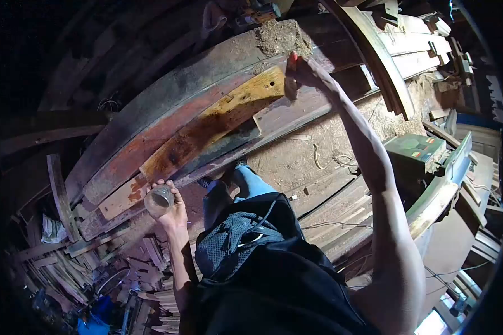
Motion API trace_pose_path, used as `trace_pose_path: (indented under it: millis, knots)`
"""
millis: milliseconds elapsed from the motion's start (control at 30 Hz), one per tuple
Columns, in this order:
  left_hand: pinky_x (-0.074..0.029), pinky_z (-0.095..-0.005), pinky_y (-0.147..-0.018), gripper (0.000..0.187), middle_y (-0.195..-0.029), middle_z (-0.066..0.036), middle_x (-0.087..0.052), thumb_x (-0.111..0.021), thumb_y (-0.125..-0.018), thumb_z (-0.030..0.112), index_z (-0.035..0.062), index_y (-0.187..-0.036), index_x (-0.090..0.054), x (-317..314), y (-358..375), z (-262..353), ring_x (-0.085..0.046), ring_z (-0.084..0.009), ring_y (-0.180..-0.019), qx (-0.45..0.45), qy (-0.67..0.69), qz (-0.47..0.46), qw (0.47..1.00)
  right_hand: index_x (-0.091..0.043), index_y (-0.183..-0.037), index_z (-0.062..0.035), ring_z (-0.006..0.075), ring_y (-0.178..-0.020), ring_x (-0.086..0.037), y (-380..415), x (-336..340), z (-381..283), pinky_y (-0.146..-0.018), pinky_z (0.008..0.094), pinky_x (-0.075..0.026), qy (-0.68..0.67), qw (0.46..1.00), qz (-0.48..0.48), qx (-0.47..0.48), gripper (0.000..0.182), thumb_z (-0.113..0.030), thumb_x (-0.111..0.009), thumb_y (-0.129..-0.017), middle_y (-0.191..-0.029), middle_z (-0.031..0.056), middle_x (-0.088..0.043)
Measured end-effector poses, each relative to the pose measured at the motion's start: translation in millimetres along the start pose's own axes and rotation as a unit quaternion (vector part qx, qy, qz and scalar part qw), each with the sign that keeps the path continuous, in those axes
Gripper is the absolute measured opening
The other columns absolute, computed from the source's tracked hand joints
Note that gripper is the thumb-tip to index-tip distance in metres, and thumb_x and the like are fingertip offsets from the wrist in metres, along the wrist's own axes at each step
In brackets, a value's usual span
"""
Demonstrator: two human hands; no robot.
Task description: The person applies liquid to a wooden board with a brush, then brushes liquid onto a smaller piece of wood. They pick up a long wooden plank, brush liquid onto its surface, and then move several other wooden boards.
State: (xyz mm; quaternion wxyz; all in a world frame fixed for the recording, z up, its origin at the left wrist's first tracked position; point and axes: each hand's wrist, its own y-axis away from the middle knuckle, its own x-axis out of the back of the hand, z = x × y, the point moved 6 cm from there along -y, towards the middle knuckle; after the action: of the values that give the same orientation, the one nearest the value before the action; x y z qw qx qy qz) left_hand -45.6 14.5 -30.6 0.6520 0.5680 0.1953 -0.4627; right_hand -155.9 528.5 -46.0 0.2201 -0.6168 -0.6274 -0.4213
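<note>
My left hand (170, 215) is wrapped round a clear cup (162, 196), just off the near left end of a curved wooden plank (207, 126). The plank's surface looks orange-brown and glossy, with a dark hole near its right end. At that right end my right hand (306, 72) is closed on a small tool with a red end (293, 56); the rest of the tool is hidden or too dark to make out. Beneath the plank lies a pale board (117, 205) with wet-looking orange-brown spots beside the cup.
The plank rests on a long workbench (179, 84) with a heap of sawdust (282, 39) at its back. A curved beam (374, 50) juts in at upper right. A green machine (416, 148) stands at right. Timber offcuts (67, 273) and cables lie on the floor.
</note>
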Motion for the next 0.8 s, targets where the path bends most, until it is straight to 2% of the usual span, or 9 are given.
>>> trace_pose_path:
  millis: [67, 200, 233, 300, 400, 567, 633, 700, 800]
  knots:
    - [-0.06, -0.0343, -0.073, 0.019, -0.101, -0.013, -0.062, -0.064, -0.087, 0.019, 0.0016, -0.096, -0.064, 2.0, 1.0, 0.9, -0.06, -0.0294, -0.095, 0.002, 0.001, -0.003, 1.0, -0.062, -0.083, 0.0004, 0.0229, -0.058, -0.066, -22.5, -13.4, 9.1, -0.053, 0.0385, -0.05, 0.001, 1.0, -0.012, -0.007, 0.029, -0.027, -0.07, -0.078, -0.064, 0.0138, -0.064]
    - [-0.06, -0.0338, -0.072, 0.02, -0.101, -0.013, -0.062, -0.064, -0.087, 0.019, 0.0012, -0.096, -0.064, -3.4, 5.6, 4.2, -0.06, -0.029, -0.095, 0.009, -0.025, 0.009, 1.0, -0.062, -0.08, -0.0025, 0.0244, -0.054, -0.065, -41.0, -13.8, -7.8, -0.051, 0.0383, -0.049, -0.017, 1.0, 0.009, 0.016, 0.022, -0.025, -0.064, -0.083, -0.058, 0.0142, -0.062]
    - [-0.06, -0.0334, -0.071, 0.02, -0.101, -0.013, -0.062, -0.064, -0.087, 0.019, 0.0011, -0.096, -0.064, -2.8, 6.6, 5.5, -0.06, -0.029, -0.094, -0.003, -0.031, 0.017, 0.999, -0.061, -0.078, -0.0048, 0.0252, -0.054, -0.064, -17.7, 17.3, -44.0, -0.05, 0.0379, -0.048, -0.111, 0.976, 0.104, 0.155, 0.022, -0.025, -0.061, -0.085, -0.059, 0.0139, -0.061]
    - [-0.06, -0.033, -0.071, 0.02, -0.101, -0.013, -0.062, -0.064, -0.087, 0.019, 0.001, -0.096, -0.064, -2.5, 6.7, 6.2, -0.06, -0.0289, -0.094, -0.014, -0.035, 0.024, 0.999, -0.061, -0.077, -0.0072, 0.0261, -0.054, -0.064, 3.3, 39.9, -73.8, -0.049, 0.0374, -0.047, -0.199, 0.916, 0.197, 0.289, 0.022, -0.026, -0.059, -0.088, -0.059, 0.0136, -0.059]
    - [-0.059, -0.0321, -0.071, 0.02, -0.1, -0.013, -0.063, -0.064, -0.087, 0.019, 0.0009, -0.096, -0.064, -1.8, 6.7, 4.8, -0.061, -0.0286, -0.094, -0.007, -0.025, 0.029, 0.999, -0.054, -0.078, -0.0078, 0.025, -0.054, -0.058, -18.1, 0.6, -35.7, -0.051, 0.0376, -0.045, -0.042, 0.958, 0.198, 0.205, 0.018, -0.021, -0.057, -0.09, -0.063, 0.0108, -0.056]
    - [-0.059, -0.0314, -0.071, 0.018, -0.099, -0.011, -0.063, -0.063, -0.089, 0.02, 0.0035, -0.094, -0.065, -6.9, 7.8, 4.2, -0.061, -0.0275, -0.094, -0.01, -0.022, 0.027, 0.999, -0.054, -0.085, -0.0067, 0.0318, -0.06, -0.06, 33.4, -6.1, -43.6, -0.057, 0.0404, -0.046, -0.057, 0.99, 0.062, 0.117, 0.014, -0.018, -0.064, -0.083, -0.069, 0.0138, -0.059]
    - [-0.06, -0.0315, -0.071, 0.017, -0.099, -0.011, -0.063, -0.063, -0.089, 0.02, 0.0044, -0.093, -0.065, -3.1, 3.2, 4.6, -0.061, -0.0272, -0.094, -0.013, -0.015, 0.015, 1.0, -0.055, -0.086, -0.0063, 0.0344, -0.067, -0.063, 35.0, -4.6, -40.8, -0.058, 0.0412, -0.047, -0.036, 0.99, 0.03, 0.135, 0.012, -0.014, -0.062, -0.081, -0.07, 0.0154, -0.06]
    - [-0.06, -0.0314, -0.072, 0.017, -0.099, -0.01, -0.062, -0.063, -0.089, 0.021, 0.0044, -0.093, -0.064, 2.2, 3.9, 6.6, -0.061, -0.027, -0.094, -0.013, 0.0, 0.029, 1.0, -0.055, -0.083, -0.0053, 0.0255, -0.061, -0.06, 33.9, 3.7, -33.3, -0.057, 0.0368, -0.045, 0.049, 0.991, 0.036, 0.118, 0.022, -0.024, -0.067, -0.083, -0.064, 0.0109, -0.058]
    - [-0.059, -0.031, -0.073, 0.018, -0.099, -0.01, -0.062, -0.064, -0.089, 0.021, 0.0032, -0.094, -0.064, -2.4, 8.0, 8.4, -0.06, -0.0266, -0.094, -0.016, -0.014, 0.017, 1.0, -0.056, -0.088, -0.004, 0.0202, -0.056, -0.052, -20.1, -32.5, 35.2, -0.055, 0.0347, -0.042, 0.021, 0.997, -0.057, 0.056, 0.022, -0.026, -0.058, -0.089, -0.063, 0.0106, -0.056]
